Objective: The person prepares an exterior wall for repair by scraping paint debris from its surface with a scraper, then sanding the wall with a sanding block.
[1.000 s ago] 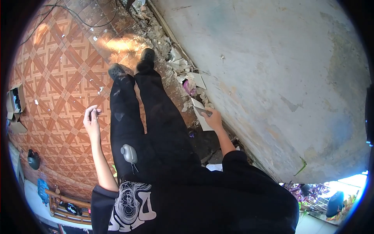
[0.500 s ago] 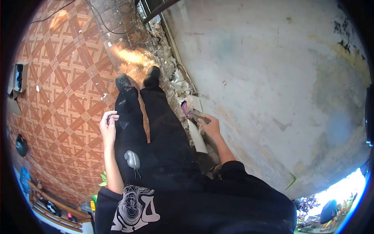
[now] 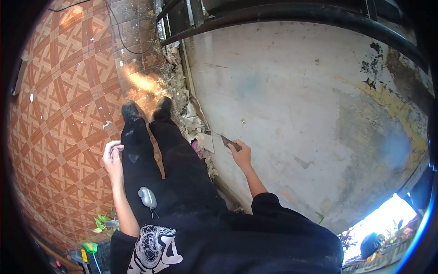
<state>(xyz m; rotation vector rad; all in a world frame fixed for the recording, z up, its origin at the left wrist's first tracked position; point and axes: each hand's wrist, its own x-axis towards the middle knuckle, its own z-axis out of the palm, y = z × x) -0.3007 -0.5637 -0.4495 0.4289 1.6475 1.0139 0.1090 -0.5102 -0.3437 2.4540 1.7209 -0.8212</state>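
Note:
My right hand (image 3: pixel 242 154) is closed around a flat, dark scraper (image 3: pixel 231 143), its thin end pointing up and left against the pale, stained wall (image 3: pixel 283 109). Just left of the scraper, a loose piece of white sheet (image 3: pixel 206 142) stands at the foot of the wall, with a purple scrap (image 3: pixel 196 147) beside it. My left hand (image 3: pixel 113 153) hangs over the tiled floor by my left leg, fingers loosely bent and apart, holding nothing.
Rubble and peeled flakes (image 3: pixel 190 118) line the base of the wall. A dark metal rail (image 3: pixel 292 14) crosses the top, and a black cable (image 3: pixel 121 36) lies on the brown patterned tiles (image 3: pixel 68 132). A grey pod-shaped object (image 3: pixel 148 197) rests on my lap. Green leaves (image 3: pixel 101 223) show lower left.
My right hand with the scraper has moved away from the rubble and purple scrap, up onto the wall face. The view has shifted, bringing in more of the rail. My left hand stays empty.

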